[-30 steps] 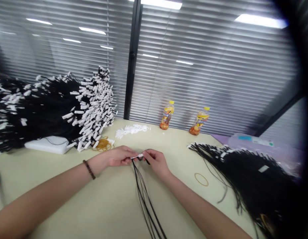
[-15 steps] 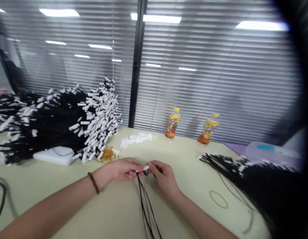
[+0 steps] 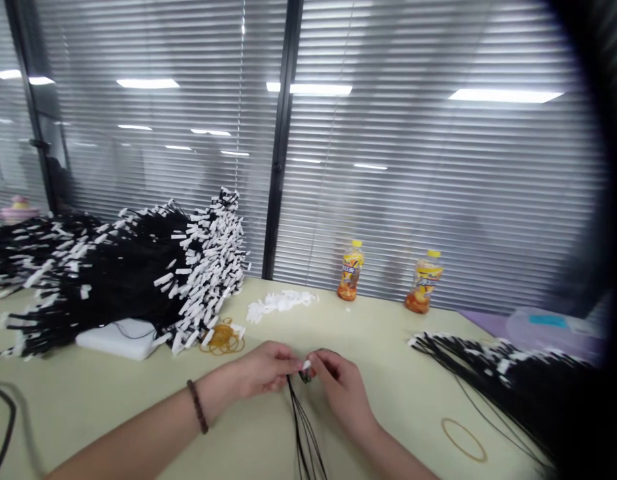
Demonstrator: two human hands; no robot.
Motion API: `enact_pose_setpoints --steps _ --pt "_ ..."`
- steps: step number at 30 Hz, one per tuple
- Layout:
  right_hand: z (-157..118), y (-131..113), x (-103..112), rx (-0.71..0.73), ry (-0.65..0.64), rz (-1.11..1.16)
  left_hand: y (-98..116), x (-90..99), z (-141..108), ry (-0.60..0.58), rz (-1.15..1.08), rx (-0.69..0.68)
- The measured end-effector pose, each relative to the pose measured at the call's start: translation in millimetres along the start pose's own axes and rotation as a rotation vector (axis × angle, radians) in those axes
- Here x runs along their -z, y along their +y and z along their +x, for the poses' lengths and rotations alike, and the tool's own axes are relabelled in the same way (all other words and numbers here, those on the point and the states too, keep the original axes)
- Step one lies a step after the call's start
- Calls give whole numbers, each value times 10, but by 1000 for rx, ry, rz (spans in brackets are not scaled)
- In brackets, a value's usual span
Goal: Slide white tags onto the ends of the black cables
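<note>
Near the middle of the table, my left hand (image 3: pixel 268 368) is closed on a few thin black cords (image 3: pixel 302 427) that hang down toward the table's near edge. A small white piece (image 3: pixel 307 365) shows between the fingertips of both hands. My right hand (image 3: pixel 342 388) pinches at that white piece, and a short dark loop of cord (image 3: pixel 305 377) shows just below it. The fingers hide most of the cord ends.
A big heap of black cords with white ends (image 3: pixel 208 260) fills the left, behind a white box (image 3: pixel 118 339). Rubber bands (image 3: pixel 223 337), loose white pieces (image 3: pixel 281 302) and two drink bottles (image 3: pixel 350 272) stand beyond. More cords (image 3: pixel 513 380) and one rubber band (image 3: pixel 464 440) lie right.
The view has tilted up, so things sit lower in the picture. Less of the white piece shows between my fingers now; both hands still hold on close together.
</note>
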State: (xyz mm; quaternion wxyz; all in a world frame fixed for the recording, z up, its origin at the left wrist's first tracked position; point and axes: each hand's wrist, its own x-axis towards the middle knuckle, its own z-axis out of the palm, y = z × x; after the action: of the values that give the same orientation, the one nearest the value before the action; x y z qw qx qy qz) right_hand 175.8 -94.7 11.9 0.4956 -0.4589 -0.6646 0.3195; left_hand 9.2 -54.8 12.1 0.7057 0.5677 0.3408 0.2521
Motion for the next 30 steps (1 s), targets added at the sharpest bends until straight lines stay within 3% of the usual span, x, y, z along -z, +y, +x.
enact_pose_setpoints --steps 10,16,30 --pt "-34 -40 -14 31 9 35 -35 -39 -63 30 52 -105" --pt "-34 2 0 17 9 88 0 -161 -100 125 70 -231" --pt "-23 59 -40 57 57 -116 -39 -104 3 165 74 -151"
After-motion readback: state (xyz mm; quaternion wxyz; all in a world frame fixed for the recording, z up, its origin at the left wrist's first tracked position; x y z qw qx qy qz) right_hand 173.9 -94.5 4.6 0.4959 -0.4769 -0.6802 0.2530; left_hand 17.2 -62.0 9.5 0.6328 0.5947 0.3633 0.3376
